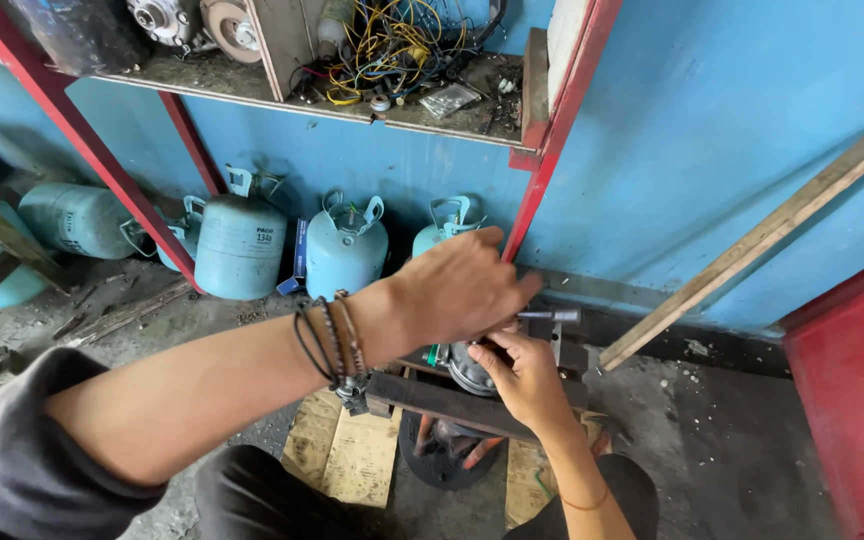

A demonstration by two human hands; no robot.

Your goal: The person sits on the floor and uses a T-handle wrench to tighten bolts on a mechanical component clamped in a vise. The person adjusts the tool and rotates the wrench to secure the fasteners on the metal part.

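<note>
Low on the floor by the blue wall (652,150), just in front of the person's knees, sits a small round grey metal part (467,368) clamped in a dark metal vise (452,400). Both hands meet right over it.

Left hand (462,285) comes in from the left across the body, knuckles up, curled down over the part; fingers look closed around something underneath, but what they grip is hidden, cannot tell. Dark cord bracelets (332,345) on that wrist.

Right hand (524,375) comes up from below, fingers pinched on the near end of a slim metal tool (550,316), probably a bolt or driver shaft. The tool's long axis runs roughly horizontal, left to right, with its free end sticking out to the right past the left hand's fingertips.

Key relation: the part lies directly under the left hand and just left of and above the right hand's fingers, so both hands are touching or nearly touching it. Left hand covers the top, right hand works the side. Neither is clearly nearer.

Around: the vise rests on pale wooden boards (352,450). A dark round opening (447,455) with orange bits lies below it. 3 pale blue gas cylinders (240,245) stand against the wall behind, more lie off to the left. A wire-cluttered shelf (352,95) hangs above. A wooden plank (762,235) leans right.
</note>
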